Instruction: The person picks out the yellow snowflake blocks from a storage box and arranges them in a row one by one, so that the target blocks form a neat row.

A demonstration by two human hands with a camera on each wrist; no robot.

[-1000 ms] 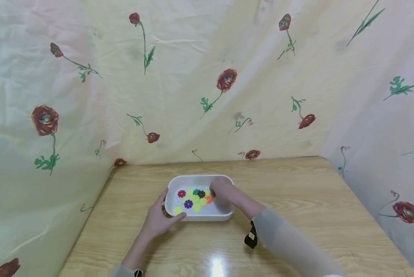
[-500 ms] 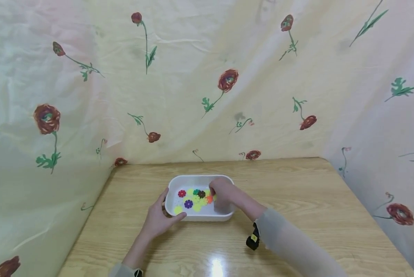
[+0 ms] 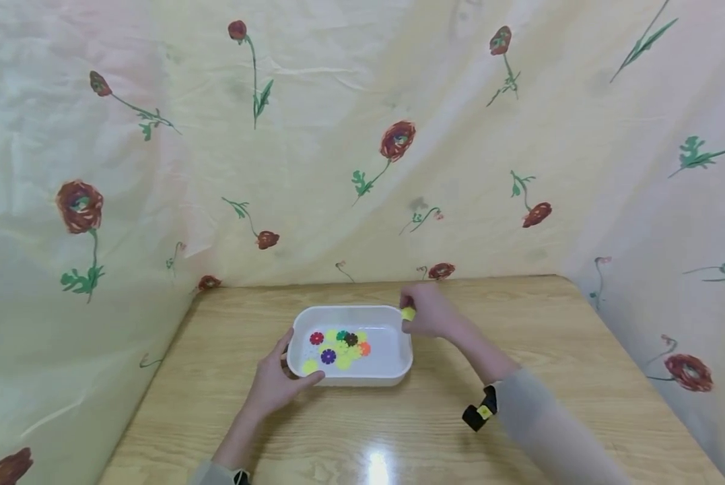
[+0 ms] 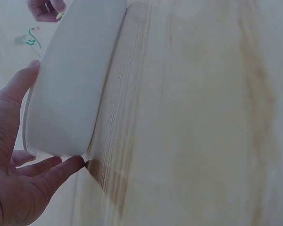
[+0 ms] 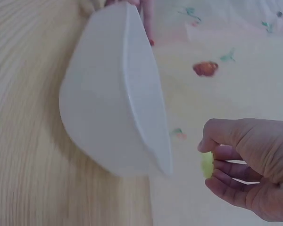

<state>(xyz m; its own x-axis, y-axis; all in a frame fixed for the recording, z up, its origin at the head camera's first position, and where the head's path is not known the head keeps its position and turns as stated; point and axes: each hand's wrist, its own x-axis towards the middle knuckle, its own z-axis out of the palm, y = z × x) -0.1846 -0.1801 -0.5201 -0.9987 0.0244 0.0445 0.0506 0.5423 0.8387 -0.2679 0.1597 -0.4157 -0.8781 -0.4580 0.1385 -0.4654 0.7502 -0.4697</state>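
Note:
A white plastic tub (image 3: 362,381) stands on the table, with flower-shaped plastic discs lying on its floor. Among them are a red disc (image 3: 316,338), a purple disc (image 3: 328,356), an orange disc (image 3: 365,348), a dark brown one, a green one and several yellow ones. My left hand (image 3: 271,385) grips the tub's left end, thumb along the near rim and fingers round the side. Just above the tub's right rim, my right hand (image 3: 431,313) pinches a yellow flower-shaped disc (image 5: 207,165) between thumb and fingers. The right wrist view shows that disc nearly edge-on, apart from the tub.
The wooden table (image 3: 520,337) extends around the tub on both sides and in front. A pale cloth (image 3: 314,168) printed with red flowers hangs behind and at both sides of the table. A black wrist strap (image 3: 480,409) hangs below my right forearm.
My right hand has risen out of the tub and moved right, with a yellow disc pinched in its fingers. The left hand keeps its hold on the tub.

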